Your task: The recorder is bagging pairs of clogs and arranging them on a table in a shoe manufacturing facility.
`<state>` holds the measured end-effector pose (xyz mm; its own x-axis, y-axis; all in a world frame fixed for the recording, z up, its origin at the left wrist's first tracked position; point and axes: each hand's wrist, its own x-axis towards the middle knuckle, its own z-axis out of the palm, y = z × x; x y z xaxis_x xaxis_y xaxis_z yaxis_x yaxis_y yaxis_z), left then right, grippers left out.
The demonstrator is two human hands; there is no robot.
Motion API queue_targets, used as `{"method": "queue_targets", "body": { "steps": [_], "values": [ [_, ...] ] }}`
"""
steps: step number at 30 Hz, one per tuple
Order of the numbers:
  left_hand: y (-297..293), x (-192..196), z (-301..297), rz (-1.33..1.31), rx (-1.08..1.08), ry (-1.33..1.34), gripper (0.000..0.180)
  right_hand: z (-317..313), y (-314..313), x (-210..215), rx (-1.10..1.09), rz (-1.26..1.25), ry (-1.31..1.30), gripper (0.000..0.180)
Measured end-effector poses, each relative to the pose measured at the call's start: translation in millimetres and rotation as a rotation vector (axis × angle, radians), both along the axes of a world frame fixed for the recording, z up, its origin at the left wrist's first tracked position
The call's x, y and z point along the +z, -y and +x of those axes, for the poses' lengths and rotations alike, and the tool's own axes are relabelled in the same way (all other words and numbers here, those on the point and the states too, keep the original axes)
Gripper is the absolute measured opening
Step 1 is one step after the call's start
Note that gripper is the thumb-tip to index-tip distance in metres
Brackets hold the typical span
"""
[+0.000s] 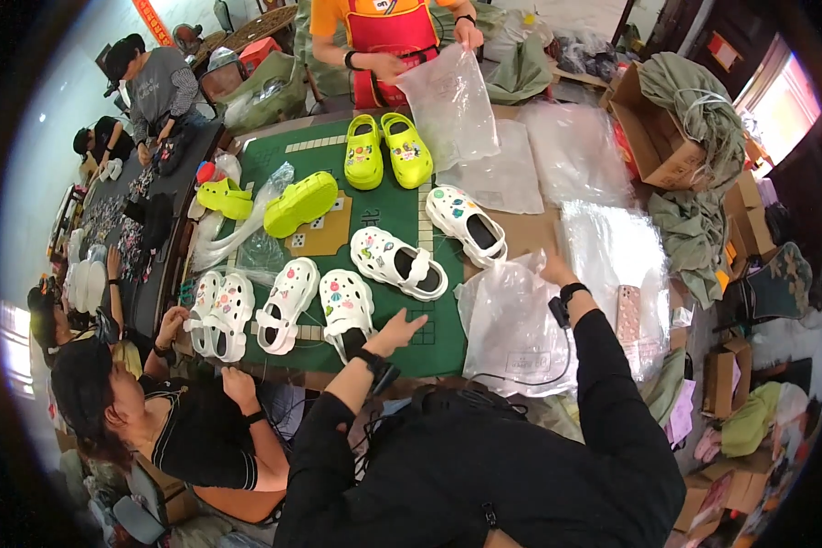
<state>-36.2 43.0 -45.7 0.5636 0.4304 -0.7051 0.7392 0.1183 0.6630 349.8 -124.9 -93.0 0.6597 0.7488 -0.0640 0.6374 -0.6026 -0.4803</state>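
My left hand (pixel 395 331) reaches over the green table mat (pixel 388 205) with fingers apart, close to the heel of a white clog (pixel 345 306) studded with coloured charms. It holds nothing. My right hand (pixel 554 270) grips the top edge of a clear plastic bag (pixel 511 324) lying on the table's right side. Two more white clogs (pixel 398 263) (pixel 467 224) lie just beyond the hands. Both arms wear black sleeves and wrist devices.
Lime green clogs (pixel 388 151) stand at the far side, where a person in a red apron holds a clear bag (pixel 449 105). More white clogs (pixel 224 315) lie left, near a seated person. Stacked bags (pixel 612 247), a phone (pixel 628 313) and cardboard boxes (pixel 653 137) crowd the right.
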Motion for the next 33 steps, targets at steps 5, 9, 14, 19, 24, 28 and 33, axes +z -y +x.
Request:
{"method": "queue_targets", "body": {
  "steps": [5, 9, 14, 19, 24, 28, 33],
  "values": [
    [-9, -6, 66, -0.209, 0.311, 0.061, 0.104, 14, 27, -54, 0.065, -0.293, -0.408, 0.079],
    [-23, -27, 47, -0.288, 0.615, 0.044, 0.099, -85, -19, 3, -0.165, -0.194, 0.054, 0.063],
    [-29, -50, 58, -0.284, 0.687, 0.118, 0.086, -83, -51, 17, -0.136, 0.208, 0.08, 0.056],
    [-26, -63, 66, -0.333, 0.724, 0.223, 0.081, -92, -102, 20, 0.234, -0.056, 0.095, 0.029],
    [-29, -65, 50, -0.252, 0.765, 0.179, 0.086, -108, -128, 26, 0.261, -0.29, 0.267, 0.027],
    [-36, -58, 40, -0.237, 0.801, 0.192, 0.082, -113, -142, 27, 0.331, -0.367, 0.418, 0.029],
    [-51, -27, 44, -0.152, 0.697, 0.208, 0.075, -103, -136, 24, 0.295, -0.189, 0.493, 0.019]
  ]
}}
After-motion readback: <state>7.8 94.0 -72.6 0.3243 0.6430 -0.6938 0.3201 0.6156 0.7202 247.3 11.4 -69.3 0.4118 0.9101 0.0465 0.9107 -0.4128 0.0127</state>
